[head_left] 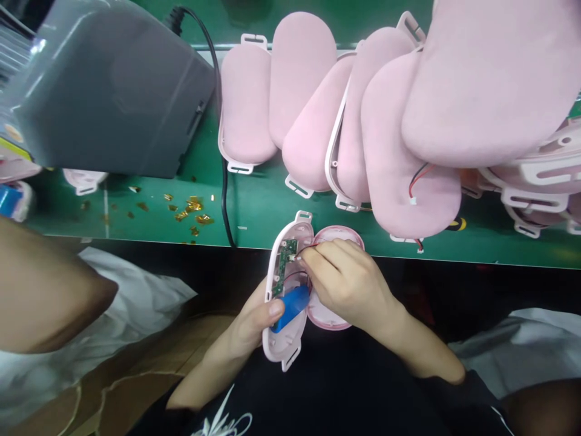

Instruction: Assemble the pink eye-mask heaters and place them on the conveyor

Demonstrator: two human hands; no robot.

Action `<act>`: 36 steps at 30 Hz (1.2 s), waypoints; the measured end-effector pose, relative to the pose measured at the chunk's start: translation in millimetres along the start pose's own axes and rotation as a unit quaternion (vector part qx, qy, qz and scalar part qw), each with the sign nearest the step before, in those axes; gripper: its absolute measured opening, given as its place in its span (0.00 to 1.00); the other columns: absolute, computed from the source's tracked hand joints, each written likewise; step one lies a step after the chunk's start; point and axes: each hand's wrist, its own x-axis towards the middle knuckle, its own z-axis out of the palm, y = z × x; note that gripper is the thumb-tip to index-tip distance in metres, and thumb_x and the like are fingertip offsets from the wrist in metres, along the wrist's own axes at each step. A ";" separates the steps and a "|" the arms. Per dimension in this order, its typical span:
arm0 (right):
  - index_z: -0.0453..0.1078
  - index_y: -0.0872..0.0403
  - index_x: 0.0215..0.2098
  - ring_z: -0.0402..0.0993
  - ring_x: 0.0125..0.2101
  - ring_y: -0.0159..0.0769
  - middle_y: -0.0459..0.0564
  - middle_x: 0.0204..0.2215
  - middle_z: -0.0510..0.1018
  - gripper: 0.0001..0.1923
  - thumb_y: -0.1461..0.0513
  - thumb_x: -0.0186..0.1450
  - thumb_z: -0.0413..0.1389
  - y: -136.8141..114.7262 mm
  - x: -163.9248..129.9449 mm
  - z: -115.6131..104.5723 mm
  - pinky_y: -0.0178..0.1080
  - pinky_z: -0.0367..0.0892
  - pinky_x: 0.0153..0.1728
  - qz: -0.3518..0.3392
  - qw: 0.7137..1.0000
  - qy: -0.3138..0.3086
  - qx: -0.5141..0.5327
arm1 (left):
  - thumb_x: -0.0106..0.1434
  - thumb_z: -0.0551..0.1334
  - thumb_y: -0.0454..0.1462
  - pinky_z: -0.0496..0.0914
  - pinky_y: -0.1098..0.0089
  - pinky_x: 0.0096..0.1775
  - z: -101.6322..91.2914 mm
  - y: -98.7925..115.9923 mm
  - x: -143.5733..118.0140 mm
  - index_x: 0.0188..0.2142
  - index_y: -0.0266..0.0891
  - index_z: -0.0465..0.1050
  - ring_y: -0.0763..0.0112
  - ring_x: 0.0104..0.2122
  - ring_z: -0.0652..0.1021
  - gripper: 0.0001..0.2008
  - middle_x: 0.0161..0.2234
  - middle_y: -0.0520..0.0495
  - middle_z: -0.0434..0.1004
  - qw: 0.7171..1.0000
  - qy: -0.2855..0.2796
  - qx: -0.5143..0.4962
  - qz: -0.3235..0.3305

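Right now, grip: your left hand cups the open pink shell from below, thumb pressed on the blue battery cell that lies inside it.
Right hand: your right hand is pinched closed, fingertips on a small white connector just beside the top of the green circuit board.
Shell position: it sits upright between your two hands, below the table edge, over your dark lap.
Second half: a pink padded cover lies under your right hand, touching the shell's right rim.
Board and cell: the board runs along the shell's left side, the cell just below it.
Table: the green table above carries a row of pink padded covers, overlapping one another.
Further left: a grey machine with a black cable, and gold scraps near it.
Far left: another person's arm.
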 end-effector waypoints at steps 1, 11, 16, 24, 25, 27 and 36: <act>0.79 0.57 0.41 0.73 0.32 0.38 0.47 0.29 0.79 0.12 0.69 0.78 0.53 -0.8 0.2 0.1 0.43 0.70 0.35 -0.001 1.000 0.003 -0.007 | 0.66 0.71 0.56 0.74 0.49 0.66 0.2 -1.1 0.4 0.65 0.43 0.76 0.36 0.66 0.76 0.34 0.62 0.42 0.81 1.000 -0.005 -0.003 0.003; 0.79 0.57 0.40 0.71 0.31 0.38 0.47 0.29 0.78 0.12 0.71 0.76 0.54 -5.9 1.8 -6.4 0.43 0.69 0.35 -0.007 1.000 0.007 -0.014 | 0.68 0.69 0.54 0.65 0.45 0.71 -4.8 -17.8 2.7 0.73 0.38 0.65 0.35 0.69 0.71 0.41 0.66 0.36 0.74 0.997 -0.018 0.024 0.075; 0.79 0.57 0.39 0.71 0.30 0.38 0.47 0.28 0.77 0.12 0.70 0.76 0.54 -8.1 0.4 -7.5 0.43 0.68 0.34 -0.001 1.000 0.011 -0.027 | 0.67 0.70 0.55 0.63 0.43 0.71 -2.5 -17.5 6.6 0.72 0.37 0.66 0.34 0.68 0.70 0.42 0.66 0.35 0.74 0.993 -0.029 0.045 0.102; 0.79 0.58 0.43 0.73 0.33 0.38 0.47 0.31 0.82 0.10 0.68 0.78 0.55 3.5 -2.2 -7.3 0.44 0.69 0.35 -0.041 0.998 0.027 -0.026 | 0.64 0.72 0.55 0.66 0.45 0.69 1.8 -17.5 13.0 0.70 0.38 0.66 0.34 0.67 0.70 0.42 0.64 0.36 0.75 0.989 -0.035 0.077 0.118; 0.80 0.57 0.43 0.74 0.34 0.38 0.47 0.31 0.83 0.10 0.68 0.78 0.56 6.3 -2.7 -6.5 0.44 0.69 0.36 -0.047 0.998 0.031 -0.024 | 0.65 0.71 0.55 0.67 0.46 0.68 0.3 -18.5 13.5 0.70 0.37 0.67 0.34 0.67 0.71 0.41 0.64 0.37 0.75 0.989 -0.041 0.079 0.120; 0.79 0.55 0.42 0.74 0.35 0.38 0.45 0.31 0.83 0.10 0.67 0.78 0.56 11.7 -3.0 -5.4 0.43 0.70 0.37 -0.059 0.997 0.030 -0.024 | 0.65 0.72 0.55 0.68 0.45 0.68 -1.9 -19.4 14.3 0.69 0.37 0.68 0.34 0.67 0.72 0.41 0.64 0.36 0.76 0.989 -0.045 0.084 0.111; 0.80 0.54 0.42 0.71 0.34 0.37 0.46 0.32 0.82 0.06 0.68 0.75 0.60 32.4 -3.1 -9.4 0.41 0.74 0.36 -0.140 0.988 0.050 -0.025 | 0.57 0.77 0.58 0.70 0.38 0.67 -0.3 -6.7 15.3 0.66 0.38 0.76 0.34 0.61 0.79 0.44 0.60 0.35 0.81 0.991 -0.040 0.115 0.055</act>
